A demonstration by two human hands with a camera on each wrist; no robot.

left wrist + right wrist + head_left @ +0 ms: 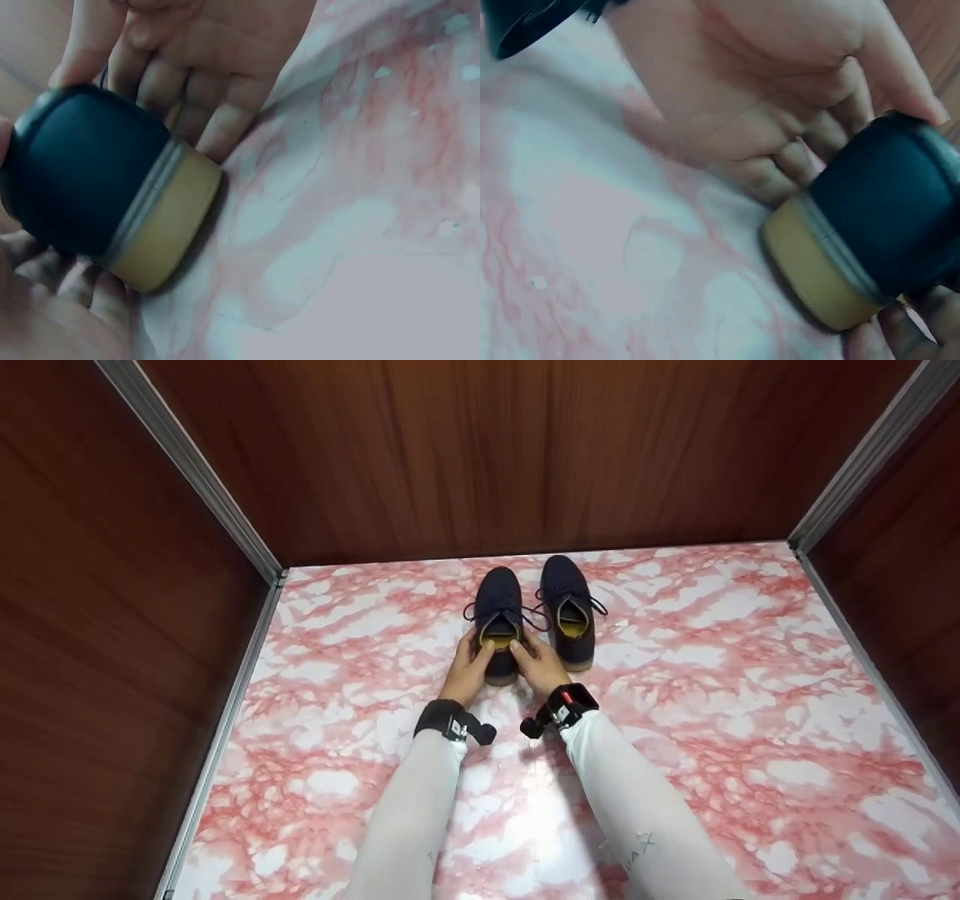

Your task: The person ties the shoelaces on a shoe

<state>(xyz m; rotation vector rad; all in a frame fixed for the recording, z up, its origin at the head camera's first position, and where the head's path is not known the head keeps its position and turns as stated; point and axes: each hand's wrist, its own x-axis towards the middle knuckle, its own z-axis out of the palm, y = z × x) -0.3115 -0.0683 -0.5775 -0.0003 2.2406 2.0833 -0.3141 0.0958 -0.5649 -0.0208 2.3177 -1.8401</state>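
Two dark navy lace-up shoes with yellow insides and tan soles stand side by side, toes pointing away. My left hand [466,671] grips the left shoe [499,594] at its heel from the left, thumb over the collar. On the other side my right hand [541,666] holds the same shoe, its thumb also at the collar. Both wrist views show the shoe's rounded heel [86,172] and tan sole [817,270] between the two hands. Just right of my right hand is the other shoe [564,577], untouched, its laces loosely tied.
The floor [360,690] has a red and white marbled pattern. A brown wood panel [480,457] rises behind the shoes. Similar panels flank the left [112,622] and right [892,547], with grey metal strips along their edges.
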